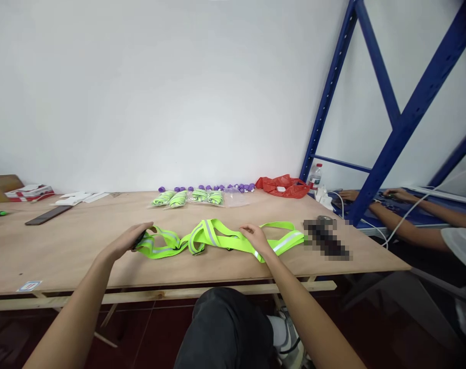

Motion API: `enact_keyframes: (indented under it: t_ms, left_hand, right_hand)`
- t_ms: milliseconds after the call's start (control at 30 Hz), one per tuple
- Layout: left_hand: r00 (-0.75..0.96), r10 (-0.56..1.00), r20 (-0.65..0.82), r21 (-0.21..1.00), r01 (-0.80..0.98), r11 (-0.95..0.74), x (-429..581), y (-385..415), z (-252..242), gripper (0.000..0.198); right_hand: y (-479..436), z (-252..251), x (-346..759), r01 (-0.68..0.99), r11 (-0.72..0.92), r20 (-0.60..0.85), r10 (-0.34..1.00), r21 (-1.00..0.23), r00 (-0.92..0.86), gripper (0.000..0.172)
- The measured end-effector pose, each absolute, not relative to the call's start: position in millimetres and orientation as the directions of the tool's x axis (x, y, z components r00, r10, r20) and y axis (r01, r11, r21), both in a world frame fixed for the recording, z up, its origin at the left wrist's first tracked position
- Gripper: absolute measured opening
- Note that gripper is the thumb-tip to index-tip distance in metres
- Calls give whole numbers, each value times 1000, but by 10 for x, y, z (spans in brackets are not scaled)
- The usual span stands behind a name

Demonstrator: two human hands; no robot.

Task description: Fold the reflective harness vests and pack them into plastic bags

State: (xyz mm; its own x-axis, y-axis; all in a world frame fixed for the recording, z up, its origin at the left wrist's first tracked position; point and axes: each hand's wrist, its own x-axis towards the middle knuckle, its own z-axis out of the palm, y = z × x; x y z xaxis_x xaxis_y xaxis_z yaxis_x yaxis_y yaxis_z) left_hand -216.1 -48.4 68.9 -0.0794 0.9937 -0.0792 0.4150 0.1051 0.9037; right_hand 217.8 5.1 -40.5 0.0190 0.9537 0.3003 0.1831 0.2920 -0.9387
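A neon-yellow strap harness with silvery reflective stripes [213, 237] lies stretched across the wooden table. My left hand [129, 240] is closed around its left end, where a dark buckle-like piece shows at the fingers. Toward the harness's right part, my right hand [255, 238] rests on the strap with its fingers loosely bent; whether they pinch the webbing is hard to tell. Behind the harness, several folded neon bundles in clear bags [178, 199] lie in a row.
Purple rolls [207, 188] line the wall beside a red plastic bag [283, 186]. A phone [48, 215] and papers [79, 198] lie left. A blurred dark object [327, 238] is right, near a blue metal frame [390, 138]. Another person's arms [409, 225] reach over a neighbouring blue table.
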Motion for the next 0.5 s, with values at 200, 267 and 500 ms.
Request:
enact_keyframes:
  t_ms: [200, 267, 500]
  left_hand:
    - [-8, 976, -219, 433, 895, 105, -2177, -232, 655, 63]
    - [-24, 983, -180, 233, 970, 67, -2033, -111, 615, 57]
    - [197, 980, 12, 207, 959, -195, -1213, 241, 544, 49]
  right_hand:
    - [-3, -387, 2139, 311, 338, 335, 940, -888, -64, 23]
    - [-8, -397, 2132, 355, 353, 352, 933, -865, -69, 24]
    - [-65, -393, 2091, 531, 395, 402, 909, -750, -107, 23]
